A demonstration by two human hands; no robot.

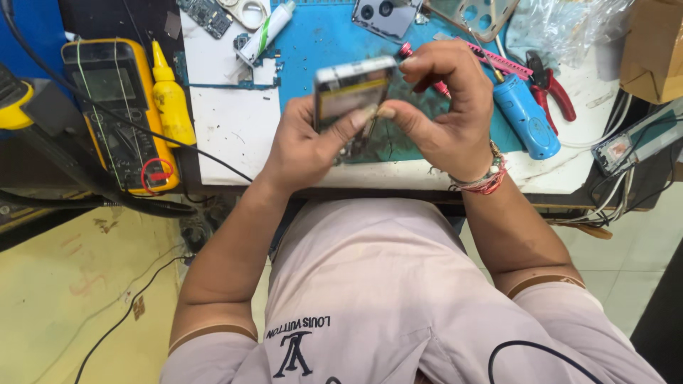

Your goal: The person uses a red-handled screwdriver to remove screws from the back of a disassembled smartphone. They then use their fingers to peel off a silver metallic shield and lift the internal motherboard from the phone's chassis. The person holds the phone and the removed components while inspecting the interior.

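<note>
My left hand grips an opened phone from below, holding it tilted above the blue work mat. My right hand meets it from the right, thumb and forefinger pinched at the phone's lower right edge. A red-handled screwdriver lies across my right palm, its tip end sticking out above the fingers. The phone is blurred and its inner parts cannot be made out.
A yellow multimeter and a yellow squeeze bottle sit left. A white tube, a grey phone back cover, a blue cylindrical tool, red-handled pliers and a circuit board lie around the mat. Cables hang right.
</note>
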